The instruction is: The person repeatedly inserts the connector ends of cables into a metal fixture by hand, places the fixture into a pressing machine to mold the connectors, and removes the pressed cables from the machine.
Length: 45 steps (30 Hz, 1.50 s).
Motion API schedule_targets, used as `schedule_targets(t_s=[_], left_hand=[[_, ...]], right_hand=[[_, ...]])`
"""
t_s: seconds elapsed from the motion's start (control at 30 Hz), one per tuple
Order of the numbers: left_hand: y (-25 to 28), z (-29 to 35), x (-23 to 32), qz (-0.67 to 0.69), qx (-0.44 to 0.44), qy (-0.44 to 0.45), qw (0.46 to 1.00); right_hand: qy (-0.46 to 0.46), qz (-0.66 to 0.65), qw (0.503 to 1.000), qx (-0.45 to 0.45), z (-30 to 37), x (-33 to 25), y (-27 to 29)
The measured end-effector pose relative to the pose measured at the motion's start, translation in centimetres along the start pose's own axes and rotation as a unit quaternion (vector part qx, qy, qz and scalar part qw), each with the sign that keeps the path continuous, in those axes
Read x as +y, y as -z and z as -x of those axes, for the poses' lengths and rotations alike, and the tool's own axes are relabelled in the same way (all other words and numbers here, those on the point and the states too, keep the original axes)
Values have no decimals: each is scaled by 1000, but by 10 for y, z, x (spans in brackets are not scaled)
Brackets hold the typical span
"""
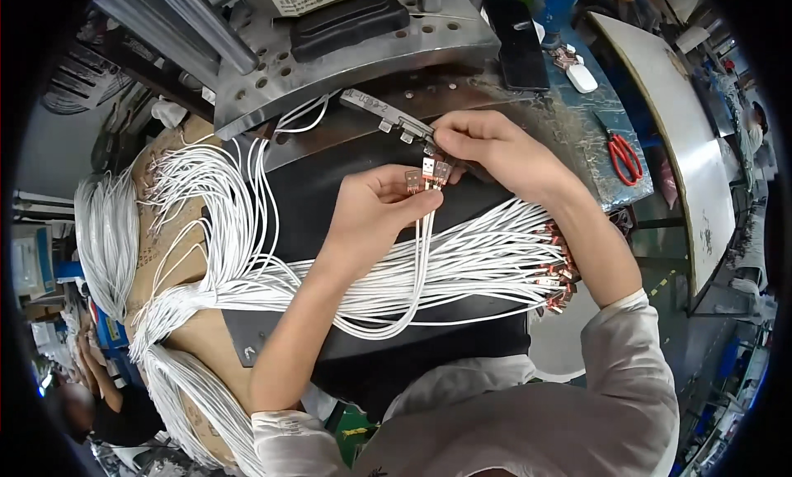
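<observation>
My left hand (363,209) pinches several white cables by their USB plugs (429,170), which have bare metal shells and reddish-orange parts. Between my right thumb and fingers is a narrow grey metal bar (388,110) with small metal tabs along its lower edge. My right hand (499,151) grips its right end, just above the plugs. How plugs and bar touch is hard to make out there. Below both hands, a thick bundle of white cables (470,250) runs across a black surface, its plug ends (557,275) gathered under my right forearm.
A heavy steel press plate (450,44) with round posts stands ahead, a black block (351,25) on it. Red-handled cutters (625,159), a black phone (518,44) and a small white object (581,78) lie on the right. More cable bundles (107,238) lie left; another person (115,403) is beyond.
</observation>
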<state>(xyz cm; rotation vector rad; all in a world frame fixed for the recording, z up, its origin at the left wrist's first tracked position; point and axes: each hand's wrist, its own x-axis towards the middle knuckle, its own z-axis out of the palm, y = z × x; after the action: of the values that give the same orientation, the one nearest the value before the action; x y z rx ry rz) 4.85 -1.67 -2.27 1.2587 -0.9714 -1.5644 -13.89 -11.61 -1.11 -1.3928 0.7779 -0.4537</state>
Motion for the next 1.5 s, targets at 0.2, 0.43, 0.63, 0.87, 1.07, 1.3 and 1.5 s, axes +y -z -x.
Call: schedule_targets(t_s=[0.2,0.43,0.63,0.87,1.07,1.3,1.5], left_hand=[[1,1,1,-12,0,1,1000],[-1,0,1,-1,17,6,1000],[-1,4,7,37,36,32,998],[2,2,2,55,42,25,997],[5,7,5,65,21,42,997],[6,6,7,60,2,54,997],[7,7,5,97,-25,60,993]], right_hand=[[-3,35,999,-3,4,-7,-3],[10,15,1000,-4,1,2,-3],[-23,12,1000,-14,5,-5,1],[4,59,998,8,4,-1,3],[3,45,999,-2,5,-3,9],[13,45,999,-24,4,-4,8],[11,69,997,-29,4,-4,8]])
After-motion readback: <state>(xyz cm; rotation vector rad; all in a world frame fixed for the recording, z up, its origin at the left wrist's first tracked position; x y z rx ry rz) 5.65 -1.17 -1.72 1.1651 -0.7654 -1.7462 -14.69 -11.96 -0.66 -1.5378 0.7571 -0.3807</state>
